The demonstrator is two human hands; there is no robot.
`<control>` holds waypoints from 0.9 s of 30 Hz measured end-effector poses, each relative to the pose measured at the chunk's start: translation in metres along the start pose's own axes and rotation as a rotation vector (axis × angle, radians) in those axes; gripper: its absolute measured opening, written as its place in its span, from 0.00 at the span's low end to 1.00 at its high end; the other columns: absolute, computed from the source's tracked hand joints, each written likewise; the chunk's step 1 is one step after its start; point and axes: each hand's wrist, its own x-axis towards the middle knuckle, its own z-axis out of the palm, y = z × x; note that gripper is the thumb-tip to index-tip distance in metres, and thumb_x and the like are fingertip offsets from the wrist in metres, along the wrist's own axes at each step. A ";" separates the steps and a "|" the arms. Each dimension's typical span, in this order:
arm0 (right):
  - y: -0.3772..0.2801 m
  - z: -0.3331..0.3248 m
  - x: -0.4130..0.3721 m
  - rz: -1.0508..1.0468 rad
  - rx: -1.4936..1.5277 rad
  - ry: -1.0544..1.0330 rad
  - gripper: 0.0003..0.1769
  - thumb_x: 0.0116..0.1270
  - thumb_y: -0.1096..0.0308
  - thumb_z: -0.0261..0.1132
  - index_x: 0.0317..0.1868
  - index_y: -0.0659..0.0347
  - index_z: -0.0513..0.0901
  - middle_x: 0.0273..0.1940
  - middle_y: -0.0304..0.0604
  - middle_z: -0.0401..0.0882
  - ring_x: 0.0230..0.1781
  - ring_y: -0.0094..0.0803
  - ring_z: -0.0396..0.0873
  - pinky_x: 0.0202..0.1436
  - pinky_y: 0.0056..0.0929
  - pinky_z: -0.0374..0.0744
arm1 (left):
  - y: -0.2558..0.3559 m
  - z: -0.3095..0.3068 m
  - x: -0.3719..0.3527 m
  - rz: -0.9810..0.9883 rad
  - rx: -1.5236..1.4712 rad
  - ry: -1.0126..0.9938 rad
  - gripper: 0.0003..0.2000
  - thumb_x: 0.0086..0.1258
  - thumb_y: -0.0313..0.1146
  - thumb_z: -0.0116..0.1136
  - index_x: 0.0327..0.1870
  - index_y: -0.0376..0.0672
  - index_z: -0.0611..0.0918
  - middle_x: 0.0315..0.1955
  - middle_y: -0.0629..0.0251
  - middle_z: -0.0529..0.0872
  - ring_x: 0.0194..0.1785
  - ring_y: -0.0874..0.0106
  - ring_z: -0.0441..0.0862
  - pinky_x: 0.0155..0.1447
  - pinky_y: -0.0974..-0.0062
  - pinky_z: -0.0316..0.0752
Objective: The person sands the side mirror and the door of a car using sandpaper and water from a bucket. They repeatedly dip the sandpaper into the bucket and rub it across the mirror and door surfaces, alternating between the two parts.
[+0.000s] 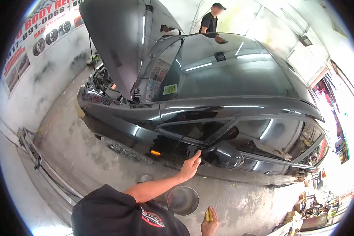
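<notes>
A glossy black car (122, 122) stands side-on before me with its hood raised. My left hand (190, 166) reaches out to its side, index finger stretched toward the front edge of the black side mirror (223, 155); the fingertip appears to touch the body there. Nothing shows in that hand. Low in the view, my right hand (211, 225) is closed around a small yellow pad (208, 214), whose exact kind I cannot make out. A round metal bucket (183, 200) stands on the floor between my two hands.
Beyond the car is a person in a black cap and shirt (209, 23). Metal rails (53, 173) lie along the left wall, under a printed banner (43, 31). Boxes and clutter (303, 214) fill the lower right. An orange side marker (155, 152) sits on the fender.
</notes>
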 end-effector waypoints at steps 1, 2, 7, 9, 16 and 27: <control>0.002 0.004 0.004 -0.018 0.041 0.009 0.19 0.80 0.62 0.61 0.66 0.54 0.84 0.64 0.50 0.84 0.65 0.51 0.82 0.64 0.42 0.81 | 0.008 -0.003 0.002 -0.058 -0.016 -0.025 0.26 0.86 0.45 0.49 0.76 0.37 0.71 0.58 0.36 0.83 0.56 0.48 0.87 0.60 0.65 0.79; 0.002 0.008 0.008 -0.035 0.080 0.019 0.19 0.80 0.62 0.61 0.66 0.54 0.84 0.63 0.51 0.84 0.65 0.51 0.82 0.64 0.43 0.81 | 0.009 -0.004 0.007 -0.005 -0.003 -0.020 0.26 0.86 0.45 0.49 0.76 0.36 0.71 0.61 0.37 0.82 0.60 0.48 0.85 0.62 0.64 0.78; -0.034 0.014 0.032 0.132 0.002 -0.011 0.19 0.79 0.63 0.63 0.67 0.53 0.84 0.61 0.53 0.86 0.63 0.52 0.83 0.61 0.43 0.82 | 0.019 -0.023 0.022 0.033 -0.031 -0.182 0.26 0.84 0.39 0.52 0.76 0.34 0.69 0.73 0.42 0.73 0.76 0.50 0.71 0.76 0.61 0.71; -0.047 0.028 0.041 0.180 0.115 0.090 0.20 0.72 0.70 0.64 0.63 0.59 0.85 0.59 0.55 0.86 0.61 0.51 0.84 0.61 0.43 0.82 | 0.019 -0.034 0.023 0.079 -0.024 -0.269 0.28 0.83 0.37 0.53 0.78 0.36 0.66 0.75 0.42 0.69 0.78 0.51 0.68 0.77 0.61 0.69; -0.124 0.087 0.093 0.346 0.206 0.261 0.19 0.68 0.75 0.64 0.58 0.64 0.86 0.56 0.57 0.87 0.57 0.44 0.87 0.61 0.43 0.83 | 0.004 -0.078 0.034 0.111 -0.012 -0.746 0.36 0.81 0.35 0.55 0.85 0.40 0.53 0.84 0.47 0.51 0.86 0.56 0.51 0.86 0.63 0.53; -0.173 0.139 0.158 0.457 0.317 0.782 0.17 0.75 0.73 0.63 0.60 0.73 0.80 0.56 0.56 0.84 0.52 0.41 0.84 0.51 0.38 0.85 | -0.017 -0.097 0.077 0.331 -0.039 -0.997 0.32 0.80 0.31 0.54 0.83 0.45 0.60 0.84 0.50 0.52 0.87 0.56 0.50 0.86 0.60 0.51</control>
